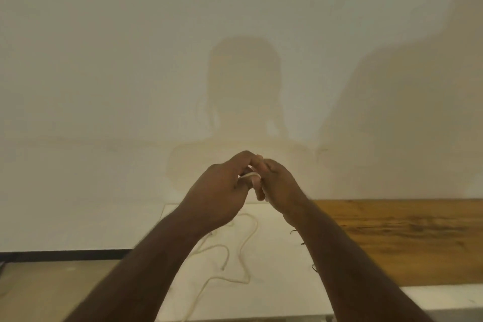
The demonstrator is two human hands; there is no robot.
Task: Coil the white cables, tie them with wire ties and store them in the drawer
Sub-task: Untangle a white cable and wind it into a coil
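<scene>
I am holding my left hand (pixel 222 191) and right hand (pixel 279 185) together above the white table's (pixel 282 282) far edge, both pinching 1 thin white cable (pixel 249 174); its loose length is trailing toward me, nearer my left arm.

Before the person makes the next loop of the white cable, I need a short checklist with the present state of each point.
1. Left hand grips thin white cable: ok.
2. Right hand holds cable too: cannot tell.
3. Loose cable tail lies free on white board: ok.
4. Dark wire ties near right forearm: ok.
5. Drawer in view: not ok.
</scene>
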